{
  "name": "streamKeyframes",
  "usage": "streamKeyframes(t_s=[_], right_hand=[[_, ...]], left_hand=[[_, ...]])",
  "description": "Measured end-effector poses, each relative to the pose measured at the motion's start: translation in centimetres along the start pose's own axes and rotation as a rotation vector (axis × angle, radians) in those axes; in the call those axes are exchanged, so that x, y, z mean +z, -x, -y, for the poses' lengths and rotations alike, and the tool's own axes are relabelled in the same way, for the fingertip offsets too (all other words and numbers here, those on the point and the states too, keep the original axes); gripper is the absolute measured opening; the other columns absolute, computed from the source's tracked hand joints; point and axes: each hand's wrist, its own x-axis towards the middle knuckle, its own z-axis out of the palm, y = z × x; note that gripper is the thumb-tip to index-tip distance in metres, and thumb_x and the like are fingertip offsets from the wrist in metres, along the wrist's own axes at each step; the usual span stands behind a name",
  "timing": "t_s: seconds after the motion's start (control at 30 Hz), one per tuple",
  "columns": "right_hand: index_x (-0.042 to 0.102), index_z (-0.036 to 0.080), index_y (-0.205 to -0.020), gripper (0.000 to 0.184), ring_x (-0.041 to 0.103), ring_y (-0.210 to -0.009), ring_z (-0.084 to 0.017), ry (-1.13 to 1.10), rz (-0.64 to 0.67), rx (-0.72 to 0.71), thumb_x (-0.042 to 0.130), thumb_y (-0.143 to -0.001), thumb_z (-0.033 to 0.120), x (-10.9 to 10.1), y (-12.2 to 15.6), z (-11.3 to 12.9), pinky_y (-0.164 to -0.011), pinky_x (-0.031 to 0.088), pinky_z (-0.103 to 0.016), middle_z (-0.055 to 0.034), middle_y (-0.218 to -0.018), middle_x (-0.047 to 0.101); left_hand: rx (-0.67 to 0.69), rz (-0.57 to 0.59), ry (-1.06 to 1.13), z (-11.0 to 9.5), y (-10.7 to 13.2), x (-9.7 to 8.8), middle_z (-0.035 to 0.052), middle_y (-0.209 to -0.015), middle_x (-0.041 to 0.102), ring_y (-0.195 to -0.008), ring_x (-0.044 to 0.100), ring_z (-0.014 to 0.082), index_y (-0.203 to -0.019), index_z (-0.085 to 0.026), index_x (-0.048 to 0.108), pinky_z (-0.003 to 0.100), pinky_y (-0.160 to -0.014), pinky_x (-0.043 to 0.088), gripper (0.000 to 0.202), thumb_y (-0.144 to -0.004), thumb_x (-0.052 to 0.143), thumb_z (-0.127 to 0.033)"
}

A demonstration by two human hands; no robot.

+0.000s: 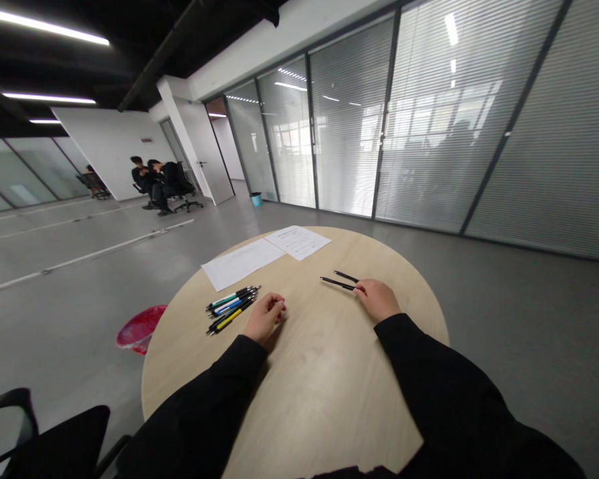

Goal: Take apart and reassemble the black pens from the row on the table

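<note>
My right hand (379, 301) rests on the right half of the round table, its fingers closed on the near end of a black pen (335, 283). A second black pen (346, 275) lies just beyond it, its near end by my fingers. My left hand (265, 319) lies on the table with its fingers curled in, and nothing shows in them. Left of that hand is a bunch of several pens, among them a yellow-and-black pen (228, 322), a blue pen (228, 307) and a green-and-black pen (223, 301). They lie side by side, slanting.
Two printed paper sheets, a left sheet (242, 263) and a right sheet (299, 242), lie at the far side of the wooden table (319, 399). A red bin (140, 327) stands on the floor at left, near a black chair (54, 442). Seated people (162, 183) are far off.
</note>
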Motion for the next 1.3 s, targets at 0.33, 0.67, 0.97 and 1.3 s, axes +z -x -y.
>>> streamKeyframes(t_s=[0.33, 0.67, 0.97, 1.3], right_hand=[[0.071, 0.022, -0.09, 0.02, 0.063, -0.093, -0.019, 0.057, 0.011, 0.106, 0.055, -0.093, 0.032, 0.2, 0.0, -1.2, -0.071, 0.04, -0.026, -0.0061, -0.097, 0.071], [0.072, 0.019, -0.089, 0.022, 0.063, -0.09, -0.02, 0.097, 0.037, 0.181, 0.055, -0.092, 0.032, 0.4, -0.2, -1.4, -0.074, 0.041, -0.027, -0.0102, -0.093, 0.071], [0.071, 0.017, -0.09, 0.025, 0.065, -0.087, -0.021, 0.125, 0.023, 0.218, 0.055, -0.093, 0.036, 0.8, -0.3, -1.6, -0.071, 0.043, -0.028, -0.012, -0.093, 0.07], [0.071, 0.016, -0.09, 0.027, 0.065, -0.086, -0.021, 0.141, 0.011, 0.24, 0.056, -0.093, 0.038, 1.3, -0.5, -2.0, -0.071, 0.044, -0.028, -0.0127, -0.093, 0.07]], left_hand=[[0.007, 0.027, 0.001, 0.0, 0.1, 0.0, 0.0002, -0.066, 0.061, -0.052, 0.051, 0.0097, -0.081, -0.016, 0.057, 0.021, -0.048, 0.036, 0.028, -0.07, 0.068, -0.04], [-0.008, 0.064, -0.01, 0.1, 0.0, 0.0, -0.0002, -0.066, 0.06, -0.053, 0.051, 0.0104, -0.08, -0.016, 0.057, 0.022, -0.05, 0.037, 0.032, -0.069, 0.07, -0.044], [-0.004, 0.068, -0.028, 0.3, 0.0, -0.1, 0.0008, -0.067, 0.062, -0.054, 0.052, 0.0109, -0.081, -0.016, 0.058, 0.022, -0.051, 0.037, 0.032, -0.07, 0.069, -0.045], [0.0, 0.062, -0.037, 0.1, 0.1, 0.0, 0.0013, -0.066, 0.062, -0.053, 0.051, 0.0109, -0.078, -0.016, 0.059, 0.022, -0.05, 0.037, 0.034, -0.07, 0.07, -0.047]])
